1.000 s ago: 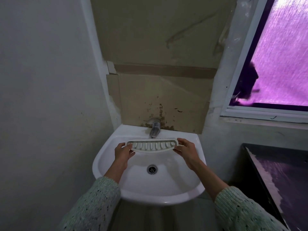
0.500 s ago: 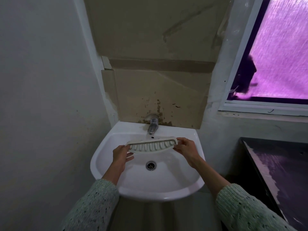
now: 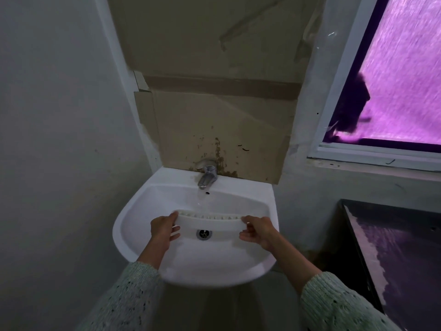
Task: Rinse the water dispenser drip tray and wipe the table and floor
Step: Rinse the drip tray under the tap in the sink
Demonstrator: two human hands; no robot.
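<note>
drip tray [image 3: 210, 222] lowered and tilted, water [image 3: 201, 199] now running

One head-worn wide-angle view looks forward and down from close above the white sink [image 3: 133, 225], facing the tap [image 3: 207, 178] wall.

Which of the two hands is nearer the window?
The right hand, gripping the drip tray end toward the window; the left hand holds the wall-side end.

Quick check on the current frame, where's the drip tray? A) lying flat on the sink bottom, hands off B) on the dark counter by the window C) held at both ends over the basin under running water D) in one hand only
C: the left hand and right hand grip the ends of the drip tray over the sink, with water from the tap falling onto it.
</note>
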